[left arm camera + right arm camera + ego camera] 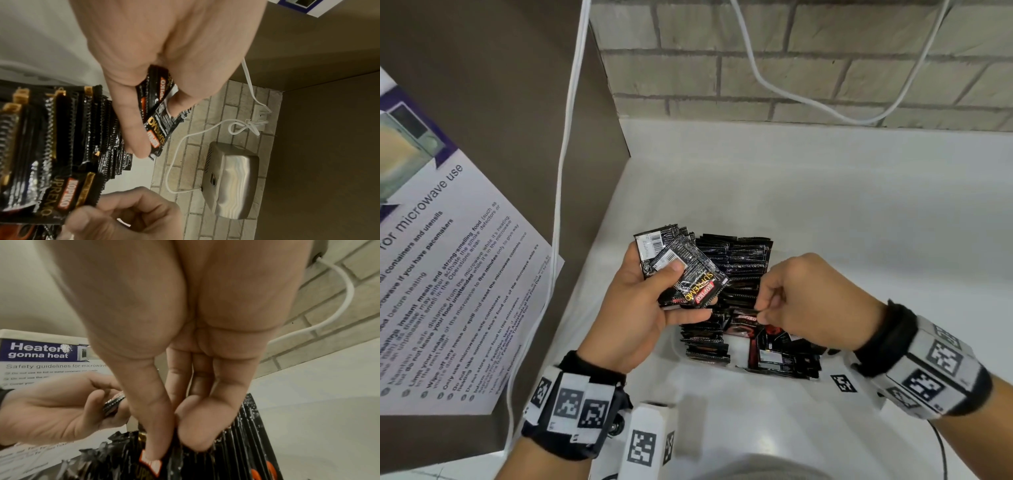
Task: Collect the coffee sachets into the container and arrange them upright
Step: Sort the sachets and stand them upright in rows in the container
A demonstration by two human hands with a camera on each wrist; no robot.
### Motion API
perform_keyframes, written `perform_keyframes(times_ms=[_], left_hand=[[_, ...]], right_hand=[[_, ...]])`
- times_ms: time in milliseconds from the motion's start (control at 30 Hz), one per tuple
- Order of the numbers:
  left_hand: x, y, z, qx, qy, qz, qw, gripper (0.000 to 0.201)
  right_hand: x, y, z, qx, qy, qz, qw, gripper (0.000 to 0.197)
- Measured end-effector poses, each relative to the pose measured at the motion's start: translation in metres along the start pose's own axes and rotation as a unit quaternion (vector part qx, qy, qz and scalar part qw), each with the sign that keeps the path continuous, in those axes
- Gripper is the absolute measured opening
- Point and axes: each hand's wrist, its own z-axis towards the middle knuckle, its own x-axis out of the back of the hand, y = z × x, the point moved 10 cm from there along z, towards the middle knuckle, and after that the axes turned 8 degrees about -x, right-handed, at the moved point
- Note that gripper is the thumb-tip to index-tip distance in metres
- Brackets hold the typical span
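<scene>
A microwave safety poster (448, 260) is seen at 9 o'clock in the head view, fixed to a brown side panel, with a white cable (565, 192) hanging down just beside its right edge.

Right of the cable, the left hand (654, 308) is held above the white desk (859, 212). Its fingers (131, 123) and thumb are curled round a small stack of black coffee sachets (681, 270); the top sachet is tilted, its red and gold label turned toward 5 o'clock, and it is pressed down by the thumb.

Directly behind and below that hand, toward 12 o'clock from the wrists, the container (739, 366) is seen, only a pale stretch of its near rim showing. It is packed with rows of black sachets (743, 263) standing on edge, their crimped tops uppermost. At the near end several sachets (774, 356) lie looser and tilted.

At 3 o'clock of the stack, the right hand (811, 301) is lowered onto the packed rows. A single sachet (744, 317) with a red label is pinched at its top edge between the thumb and forefinger (156, 434), the remaining fingers being curled in behind.

On the brick wall (791, 61) at 12 o'clock a second white cable (774, 82) is looped, and a steel wall unit (230, 186) is visible in the left wrist view.
</scene>
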Motion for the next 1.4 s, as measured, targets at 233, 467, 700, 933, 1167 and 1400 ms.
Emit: perform_keyframes(times_ms=[233, 467, 700, 933, 1167, 1400], left_hand=[[0.001, 0.000, 0.001, -0.002, 0.004, -0.004, 1.000, 0.048], [-0.002, 0.003, 0.000, -0.007, 0.001, -0.026, 1.000, 0.049], [-0.012, 0.004, -0.003, -0.009, -0.042, -0.019, 0.999, 0.053], [-0.032, 0.001, -0.007, -0.005, -0.071, 0.010, 0.997, 0.055], [-0.024, -0.002, -0.008, 0.024, -0.036, -0.060, 0.997, 0.037], [-0.041, -0.003, -0.010, 0.011, -0.095, -0.009, 0.995, 0.064]], right_hand=[[-0.010, -0.026, 0.001, 0.055, -0.009, -0.086, 0.995, 0.004], [-0.005, -0.025, 0.009, 0.055, 0.011, -0.076, 0.996, 0.021], [0.036, -0.022, 0.001, 0.050, 0.094, 0.085, 0.991, 0.015], [0.032, -0.031, -0.005, 0.046, 0.029, 0.228, 0.972, 0.020], [0.068, -0.030, -0.015, 0.141, 0.130, 0.309, 0.931, 0.017], [0.056, -0.046, -0.022, 0.231, 0.151, 0.133, 0.952, 0.042]])
